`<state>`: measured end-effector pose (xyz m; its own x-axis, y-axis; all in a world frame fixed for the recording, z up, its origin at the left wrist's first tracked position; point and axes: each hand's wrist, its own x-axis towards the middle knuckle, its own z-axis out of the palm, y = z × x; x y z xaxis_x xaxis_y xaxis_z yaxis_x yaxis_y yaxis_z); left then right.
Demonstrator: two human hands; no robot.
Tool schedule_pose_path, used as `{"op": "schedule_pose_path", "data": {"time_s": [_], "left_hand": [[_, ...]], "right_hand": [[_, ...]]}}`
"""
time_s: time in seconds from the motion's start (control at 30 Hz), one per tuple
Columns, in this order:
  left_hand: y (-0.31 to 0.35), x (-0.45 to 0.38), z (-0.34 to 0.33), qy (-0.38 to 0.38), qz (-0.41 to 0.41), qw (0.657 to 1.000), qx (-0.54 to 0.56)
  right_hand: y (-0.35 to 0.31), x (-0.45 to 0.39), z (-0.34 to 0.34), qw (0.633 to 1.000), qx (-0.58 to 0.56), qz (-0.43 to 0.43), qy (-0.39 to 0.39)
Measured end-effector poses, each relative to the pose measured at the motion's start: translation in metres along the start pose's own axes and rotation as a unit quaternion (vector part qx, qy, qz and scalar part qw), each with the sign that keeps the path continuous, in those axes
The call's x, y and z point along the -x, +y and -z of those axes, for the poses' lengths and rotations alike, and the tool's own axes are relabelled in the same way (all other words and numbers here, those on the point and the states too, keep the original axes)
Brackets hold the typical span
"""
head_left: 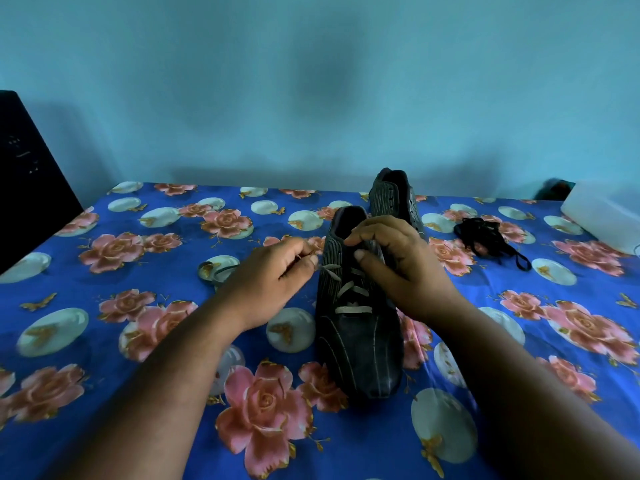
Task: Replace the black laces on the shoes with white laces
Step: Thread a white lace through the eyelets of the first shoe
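Quick headcount from my feed

I count two dark shoes, the near shoe (pixel 360 327) at frame centre and the far shoe (pixel 394 197) just above it. One white lace (pixel 349 292) shows about four crossings on the near shoe. One pile of black laces (pixel 491 242) sits right of centre, can't tell how many. Two hands: left hand (pixel 273 275), right hand (pixel 398 261). One white box (pixel 602 216) far right, one black object (pixel 27 181) far left.

matt striped shoe (pixel 349 306); printed cloth cover (pixel 138 341).
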<state>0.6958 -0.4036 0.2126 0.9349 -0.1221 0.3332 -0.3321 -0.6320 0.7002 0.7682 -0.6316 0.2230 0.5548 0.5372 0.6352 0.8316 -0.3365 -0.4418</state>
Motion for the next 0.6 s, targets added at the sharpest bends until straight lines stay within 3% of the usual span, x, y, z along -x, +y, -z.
{"op": "schedule_pose_path", "data": {"time_s": [0.2, 0.3, 0.47, 0.53, 0.6], "left_hand": [[0.005, -0.005, 0.004, 0.082, -0.067, 0.993, 0.058], [0.008, -0.008, 0.005, 0.152, -0.132, 0.979, -0.034], [0.005, -0.009, 0.004, 0.246, -0.149, 0.940, -0.182], [0.009, -0.008, 0.004, 0.265, -0.159, 0.937, -0.165], [0.014, -0.005, 0.002, 0.228, -0.171, 0.952, -0.109]], "right_hand": [[-0.024, 0.002, -0.016, 0.976, 0.200, -0.063, -0.068], [-0.027, 0.001, -0.018, 0.975, 0.210, -0.053, -0.050], [-0.028, 0.000, -0.020, 0.985, 0.113, -0.128, -0.026], [-0.026, -0.001, -0.018, 0.988, 0.041, -0.151, -0.004], [-0.024, -0.003, -0.014, 0.983, -0.055, -0.176, 0.016]]}}
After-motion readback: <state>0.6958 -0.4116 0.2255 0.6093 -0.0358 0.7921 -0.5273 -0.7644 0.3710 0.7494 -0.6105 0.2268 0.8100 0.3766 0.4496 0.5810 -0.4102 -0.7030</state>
